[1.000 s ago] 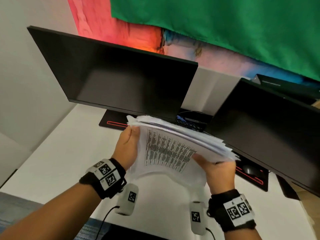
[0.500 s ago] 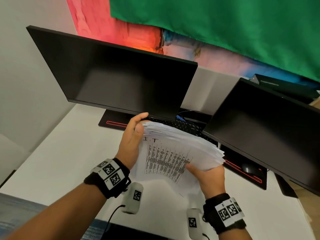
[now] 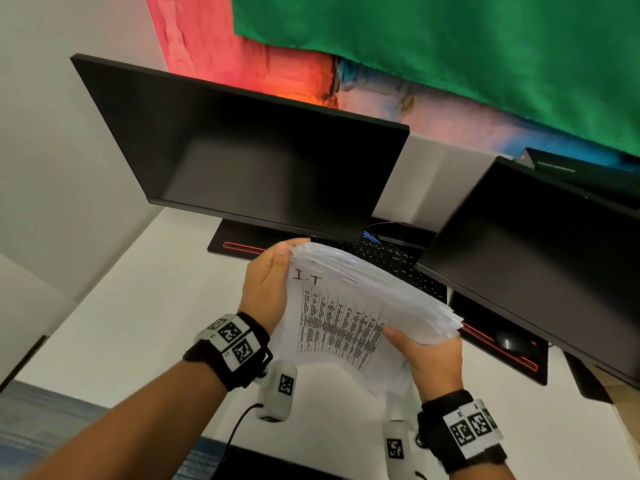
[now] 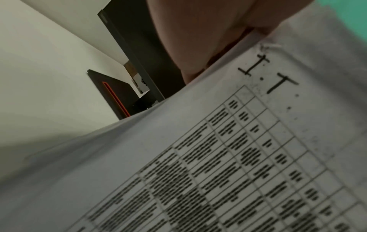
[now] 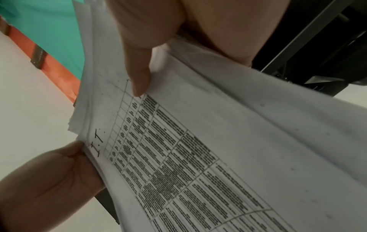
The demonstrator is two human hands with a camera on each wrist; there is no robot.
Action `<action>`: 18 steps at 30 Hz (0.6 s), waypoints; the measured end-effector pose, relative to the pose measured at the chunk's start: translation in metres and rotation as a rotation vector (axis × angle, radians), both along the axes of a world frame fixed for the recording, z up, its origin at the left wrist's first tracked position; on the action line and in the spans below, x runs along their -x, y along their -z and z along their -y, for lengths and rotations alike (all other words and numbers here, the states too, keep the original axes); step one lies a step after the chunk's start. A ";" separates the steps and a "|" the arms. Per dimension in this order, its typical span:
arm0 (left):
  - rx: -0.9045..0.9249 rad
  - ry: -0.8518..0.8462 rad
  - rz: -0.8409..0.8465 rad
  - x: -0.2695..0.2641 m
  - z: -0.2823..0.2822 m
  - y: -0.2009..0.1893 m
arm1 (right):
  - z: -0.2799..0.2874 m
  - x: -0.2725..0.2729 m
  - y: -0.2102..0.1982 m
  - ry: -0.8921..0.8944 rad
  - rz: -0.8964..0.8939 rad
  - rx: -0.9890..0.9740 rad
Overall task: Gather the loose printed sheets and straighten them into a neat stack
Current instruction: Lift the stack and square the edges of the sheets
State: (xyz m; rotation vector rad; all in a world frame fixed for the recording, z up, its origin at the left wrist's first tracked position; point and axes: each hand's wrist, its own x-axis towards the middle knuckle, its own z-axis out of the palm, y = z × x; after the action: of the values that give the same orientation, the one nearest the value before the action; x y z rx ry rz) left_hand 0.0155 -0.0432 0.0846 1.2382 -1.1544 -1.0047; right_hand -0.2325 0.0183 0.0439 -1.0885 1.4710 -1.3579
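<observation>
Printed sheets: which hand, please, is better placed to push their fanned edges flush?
Probably left: the left hand lies along the side of the printed sheets, fingers over their far corner, while the right hand pinches the near corner, thumb on top.

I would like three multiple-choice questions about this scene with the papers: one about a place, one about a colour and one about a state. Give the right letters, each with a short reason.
1. Where on the stack of sheets are the handwritten letters "I.T."?
A) beside the left hand
B) under the right thumb
C) at the bottom corner

2. What colour is the big hanging cloth?
A) yellow
B) black
C) green

3. How are the edges of the stack of sheets?
A) flush and square
B) fanned and uneven
C) rolled into a tube

Answers:
1 A: the letters sit at the corner next to the left hand.
2 C: the head view shows it plainly green.
3 B: near the right hand the sheet edges step out one behind another.
</observation>
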 end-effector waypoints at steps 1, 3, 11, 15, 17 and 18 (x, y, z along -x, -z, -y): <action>0.006 0.018 -0.037 0.000 -0.001 -0.004 | 0.000 -0.001 -0.001 0.009 0.004 0.004; 0.033 0.061 -0.092 0.000 -0.003 -0.010 | 0.000 -0.002 -0.001 0.019 0.009 0.011; 0.143 0.108 -0.030 0.000 -0.006 -0.004 | -0.002 -0.002 0.003 0.016 0.036 -0.033; 0.147 0.091 0.051 0.006 -0.004 -0.007 | -0.004 -0.001 0.005 0.043 0.041 -0.051; 0.133 0.054 0.058 0.006 -0.002 -0.005 | -0.005 -0.003 0.004 0.057 0.061 -0.058; 0.137 0.050 0.050 0.006 -0.002 -0.004 | -0.005 -0.005 0.003 0.057 0.068 -0.063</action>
State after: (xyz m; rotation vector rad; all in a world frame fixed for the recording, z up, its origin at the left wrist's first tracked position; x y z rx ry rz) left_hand 0.0099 -0.0408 0.0886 1.1360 -1.2767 -0.9202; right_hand -0.2280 0.0233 0.0411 -0.9577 1.4947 -1.3652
